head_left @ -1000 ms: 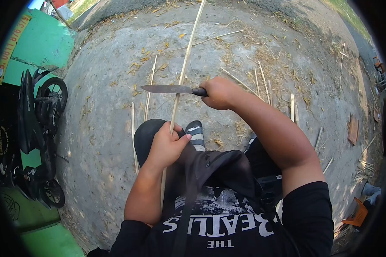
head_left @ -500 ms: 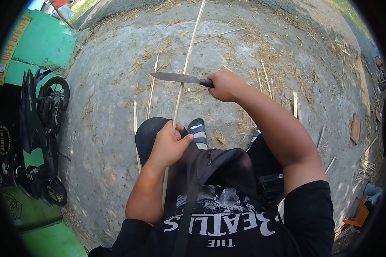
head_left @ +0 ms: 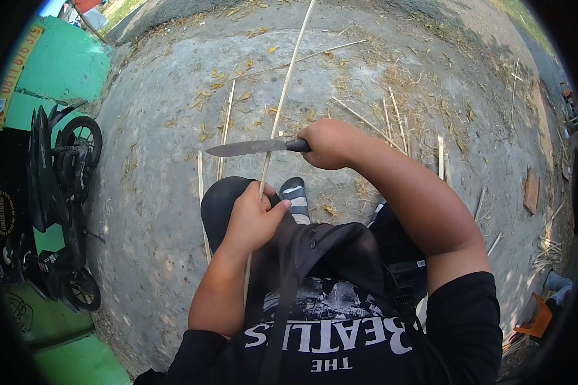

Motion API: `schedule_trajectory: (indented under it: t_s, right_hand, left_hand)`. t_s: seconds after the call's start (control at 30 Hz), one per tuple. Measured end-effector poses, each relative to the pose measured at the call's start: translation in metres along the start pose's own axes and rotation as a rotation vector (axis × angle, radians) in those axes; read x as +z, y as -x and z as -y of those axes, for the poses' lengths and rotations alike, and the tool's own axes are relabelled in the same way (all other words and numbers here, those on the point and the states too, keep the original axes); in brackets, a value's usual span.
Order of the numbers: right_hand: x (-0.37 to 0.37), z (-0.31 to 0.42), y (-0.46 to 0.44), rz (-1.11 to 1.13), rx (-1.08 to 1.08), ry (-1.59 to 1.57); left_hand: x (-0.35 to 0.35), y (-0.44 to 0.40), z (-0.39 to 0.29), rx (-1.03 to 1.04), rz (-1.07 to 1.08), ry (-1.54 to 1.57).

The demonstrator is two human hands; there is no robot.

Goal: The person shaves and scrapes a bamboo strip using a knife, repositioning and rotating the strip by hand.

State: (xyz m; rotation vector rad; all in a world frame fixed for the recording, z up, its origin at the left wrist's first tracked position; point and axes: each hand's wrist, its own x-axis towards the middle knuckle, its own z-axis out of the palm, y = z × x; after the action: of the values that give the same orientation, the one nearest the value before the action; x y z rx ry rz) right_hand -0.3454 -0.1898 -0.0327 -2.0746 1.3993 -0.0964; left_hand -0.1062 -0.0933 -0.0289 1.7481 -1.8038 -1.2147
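Observation:
A long, thin pale strip (head_left: 288,83) runs from the top of the view down over my dark-clothed knee. My left hand (head_left: 255,215) is closed round it at the knee, and its lower end passes under my forearm. My right hand (head_left: 326,144) grips the black handle of a knife (head_left: 250,148). The blade points left and lies across the strip, a short way beyond my left hand. A sandalled foot (head_left: 295,200) shows beside the knee.
Pale strips (head_left: 226,128) lie on the grey concrete ground (head_left: 154,167) left and right, among dry leaves and shavings. Motorcycles (head_left: 61,167) stand at the left by a green surface. An orange object (head_left: 537,317) is at the lower right.
The knife first moved away from me along the strip, then came back nearer my left hand. The strip's far part has shifted slightly right. My left hand has barely moved.

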Motion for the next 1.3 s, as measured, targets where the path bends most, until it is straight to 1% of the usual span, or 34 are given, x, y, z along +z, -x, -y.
schedule_trajectory:
  t_s: [0.03,0.07,0.17,0.23,0.27,0.37,0.47,0.57,0.67,0.83,0.87,1.03,1.13,1.23,1.3]
  right_hand:
    - [0.000,0.001,0.002,0.005,-0.020,-0.005]
    - [0.002,-0.004,0.002,-0.028,-0.100,-0.019]
    - [0.003,-0.011,0.009,-0.081,-0.260,-0.213]
    - [0.000,-0.006,0.013,-0.074,-0.289,-0.271]
    - [-0.001,-0.004,0.013,-0.070,-0.304,-0.300]
    - [0.008,-0.008,0.005,-0.111,-0.411,-0.188]
    - [-0.003,0.004,0.014,-0.051,-0.390,-0.047]
    - [0.008,0.000,0.012,-0.114,-0.507,-0.168]
    - [0.010,0.002,0.012,-0.162,-0.428,-0.115]
    - [0.004,0.017,0.018,-0.128,-0.332,0.019]
    - [0.003,0.019,0.019,-0.123,-0.311,0.041]
    - [0.018,0.008,0.002,-0.229,-0.329,0.064]
    - [0.023,0.011,0.002,-0.257,-0.347,0.056]
    - [0.023,0.014,0.006,-0.275,-0.358,0.084]
    - [0.026,0.011,0.004,-0.312,-0.378,0.094]
  left_hand:
    - [0.000,0.000,0.002,0.018,-0.001,-0.007]
    - [-0.002,0.000,0.003,0.002,0.027,0.069]
    - [-0.008,-0.002,0.005,-0.033,0.103,0.296]
    - [-0.012,-0.004,0.006,-0.043,0.143,0.444]
    - [-0.013,-0.005,0.005,-0.059,0.142,0.447]
    - [-0.018,-0.003,0.002,-0.107,0.149,0.464]
    - [-0.023,-0.001,-0.003,-0.132,0.168,0.508]
    - [-0.025,-0.003,0.000,-0.120,0.179,0.547]
    - [-0.025,-0.003,0.000,-0.125,0.183,0.568]
    - [-0.030,-0.001,-0.008,-0.191,0.201,0.646]
    - [-0.030,-0.002,-0.007,-0.179,0.202,0.639]
    - [-0.027,-0.002,-0.003,-0.125,0.185,0.588]
    - [-0.029,-0.001,-0.003,-0.148,0.191,0.604]
    - [-0.033,0.001,-0.006,-0.234,0.204,0.667]
    - [-0.030,-0.002,-0.005,-0.161,0.194,0.628]
